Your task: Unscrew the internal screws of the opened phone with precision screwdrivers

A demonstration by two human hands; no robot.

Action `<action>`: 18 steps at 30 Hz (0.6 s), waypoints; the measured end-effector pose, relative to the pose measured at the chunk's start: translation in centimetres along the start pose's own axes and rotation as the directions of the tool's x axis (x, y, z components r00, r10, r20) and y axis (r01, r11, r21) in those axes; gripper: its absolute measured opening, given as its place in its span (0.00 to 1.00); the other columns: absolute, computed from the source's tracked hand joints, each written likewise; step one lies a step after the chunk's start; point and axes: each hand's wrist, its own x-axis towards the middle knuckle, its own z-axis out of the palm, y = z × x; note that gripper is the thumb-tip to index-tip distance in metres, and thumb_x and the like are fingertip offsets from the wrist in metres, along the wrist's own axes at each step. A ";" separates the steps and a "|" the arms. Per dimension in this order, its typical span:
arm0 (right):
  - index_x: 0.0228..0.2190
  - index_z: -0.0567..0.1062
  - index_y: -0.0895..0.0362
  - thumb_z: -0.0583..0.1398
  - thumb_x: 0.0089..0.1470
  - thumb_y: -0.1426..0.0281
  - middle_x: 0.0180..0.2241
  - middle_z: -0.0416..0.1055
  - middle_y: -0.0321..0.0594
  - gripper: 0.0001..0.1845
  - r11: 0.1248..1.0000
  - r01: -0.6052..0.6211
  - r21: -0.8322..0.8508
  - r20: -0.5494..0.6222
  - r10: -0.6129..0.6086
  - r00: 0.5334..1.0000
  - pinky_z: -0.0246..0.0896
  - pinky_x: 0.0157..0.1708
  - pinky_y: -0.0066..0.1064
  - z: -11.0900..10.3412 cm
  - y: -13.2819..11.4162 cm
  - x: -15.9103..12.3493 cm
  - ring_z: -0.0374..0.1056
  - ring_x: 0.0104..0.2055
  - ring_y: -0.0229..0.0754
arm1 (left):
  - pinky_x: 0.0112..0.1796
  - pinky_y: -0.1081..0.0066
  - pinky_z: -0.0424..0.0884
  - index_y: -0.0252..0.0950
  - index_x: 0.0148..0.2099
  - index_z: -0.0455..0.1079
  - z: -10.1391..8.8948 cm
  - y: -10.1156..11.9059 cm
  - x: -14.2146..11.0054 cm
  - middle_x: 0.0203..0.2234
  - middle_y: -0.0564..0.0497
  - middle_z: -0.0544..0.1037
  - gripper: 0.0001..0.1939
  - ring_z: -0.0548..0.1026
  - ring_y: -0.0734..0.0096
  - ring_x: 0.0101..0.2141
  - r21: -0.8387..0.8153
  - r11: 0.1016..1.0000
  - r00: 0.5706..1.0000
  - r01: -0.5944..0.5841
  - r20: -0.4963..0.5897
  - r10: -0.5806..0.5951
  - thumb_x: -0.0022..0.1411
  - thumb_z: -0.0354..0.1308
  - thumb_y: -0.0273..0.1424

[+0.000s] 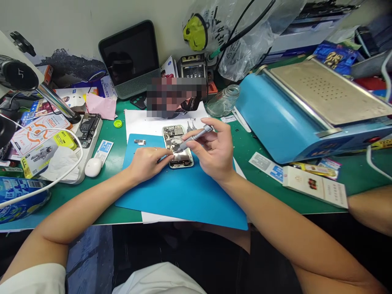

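An opened phone (183,157) with its inner parts bare lies beneath the fingertips of two hands. The right hand (216,151) grips a grey pen-shaped tool (187,143), its tip angled down toward the phone. The left hand (147,163) has thumb and forefinger drawn together by the tool's tip; whether they pinch anything cannot be made out. No clamp shows on the phone, so a sideways push could slide it or scratch its parts. Left of the left fingers, a small metal part (140,142) lies on a blue mat (183,196), where a brushing wrist could knock it away. Beyond the right fingers is a glass jar (223,101)
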 end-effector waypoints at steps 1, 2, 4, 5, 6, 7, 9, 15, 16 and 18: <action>0.58 0.64 0.46 0.66 0.61 0.66 0.39 0.79 0.37 0.26 1.000 -0.009 0.000 0.005 0.009 1.000 0.78 0.36 0.36 -0.1 0.0 0.0 0.78 0.39 0.43 | 0.28 0.73 0.61 0.39 0.43 0.80 0.0 0.0 0.0 0.25 0.53 0.81 0.13 0.76 0.74 0.24 0.002 1.000 1.000 0.009 -0.006 -0.009 0.74 0.55 0.36; 0.59 0.64 0.46 0.66 0.61 0.66 0.40 0.79 0.37 0.28 1.000 -0.016 -0.001 0.012 0.016 1.000 0.79 0.38 0.37 -0.1 0.0 0.0 0.79 0.41 0.43 | 0.28 0.73 0.62 0.39 0.43 0.80 -0.1 0.0 0.0 0.25 0.53 0.81 0.13 0.76 0.74 0.24 0.002 1.000 1.000 0.019 -0.013 -0.019 0.74 0.55 0.36; 0.62 0.63 0.45 0.65 0.61 0.66 0.42 0.80 0.39 0.31 1.000 -0.022 0.002 0.030 0.022 0.999 0.79 0.43 0.38 -0.3 0.0 0.1 0.79 0.44 0.44 | 0.28 0.73 0.62 0.38 0.42 0.80 -0.1 0.0 0.0 0.25 0.52 0.81 0.13 0.75 0.74 0.24 -0.002 0.999 0.999 0.042 -0.029 -0.042 0.74 0.56 0.36; 0.63 0.62 0.45 0.65 0.62 0.66 0.43 0.79 0.39 0.32 1.000 -0.024 0.005 0.038 0.023 0.999 0.79 0.45 0.40 -0.3 0.0 0.1 0.78 0.46 0.45 | 0.27 0.73 0.61 0.37 0.42 0.80 -0.1 0.0 0.1 0.25 0.52 0.81 0.13 0.75 0.74 0.23 -0.006 0.998 0.998 0.055 -0.037 -0.055 0.73 0.56 0.37; 0.64 0.62 0.44 0.65 0.62 0.66 0.44 0.79 0.39 0.33 1.000 -0.026 0.005 0.044 0.026 0.999 0.79 0.47 0.41 -0.4 0.0 0.1 0.78 0.47 0.45 | 0.27 0.73 0.61 0.37 0.42 0.80 -0.1 0.0 0.1 0.25 0.52 0.81 0.13 0.75 0.74 0.23 -0.010 0.998 0.997 0.067 -0.045 -0.068 0.73 0.56 0.37; 0.65 0.61 0.44 0.64 0.62 0.66 0.44 0.79 0.39 0.33 0.999 -0.033 0.003 0.050 0.032 0.998 0.79 0.48 0.41 -0.4 0.0 0.1 0.78 0.47 0.45 | 0.27 0.73 0.61 0.37 0.42 0.80 -0.1 -0.1 0.1 0.24 0.52 0.81 0.13 0.74 0.74 0.23 -0.016 0.997 0.995 0.079 -0.052 -0.080 0.73 0.56 0.36; 0.64 0.61 0.44 0.64 0.63 0.66 0.45 0.80 0.39 0.32 0.998 -0.055 -0.006 0.053 0.055 0.997 0.80 0.47 0.41 -0.4 -0.1 0.1 0.78 0.47 0.46 | 0.27 0.73 0.61 0.37 0.42 0.80 -0.1 -0.1 0.2 0.24 0.53 0.81 0.13 0.74 0.75 0.22 -0.030 0.995 0.993 0.099 -0.062 -0.100 0.73 0.57 0.36; 0.60 0.65 0.46 0.66 0.61 0.65 0.42 0.81 0.38 0.29 0.996 -0.091 0.015 -0.007 0.091 0.996 0.80 0.43 0.37 -0.2 0.1 0.3 0.79 0.45 0.45 | 0.26 0.74 0.61 0.37 0.43 0.81 -0.2 -0.1 0.2 0.26 0.53 0.83 0.12 0.73 0.76 0.22 -0.070 0.989 0.989 0.133 -0.061 -0.137 0.72 0.58 0.37; 0.60 0.66 0.46 0.66 0.60 0.65 0.42 0.81 0.38 0.28 0.996 -0.091 0.019 -0.011 0.091 0.996 0.80 0.41 0.36 -0.2 0.1 0.4 0.79 0.44 0.45 | 0.27 0.74 0.62 0.37 0.43 0.81 -0.2 -0.1 0.2 0.27 0.53 0.83 0.12 0.73 0.76 0.22 -0.073 0.988 0.988 0.138 -0.059 -0.142 0.72 0.58 0.37; 0.59 0.66 0.46 0.66 0.60 0.66 0.41 0.81 0.38 0.28 0.996 -0.092 0.022 -0.012 0.092 0.996 0.79 0.38 0.34 -0.2 0.2 0.5 0.79 0.43 0.44 | 0.27 0.74 0.62 0.38 0.44 0.81 -0.2 0.0 0.2 0.28 0.53 0.83 0.12 0.73 0.77 0.22 -0.079 0.986 0.987 0.146 -0.057 -0.151 0.72 0.58 0.38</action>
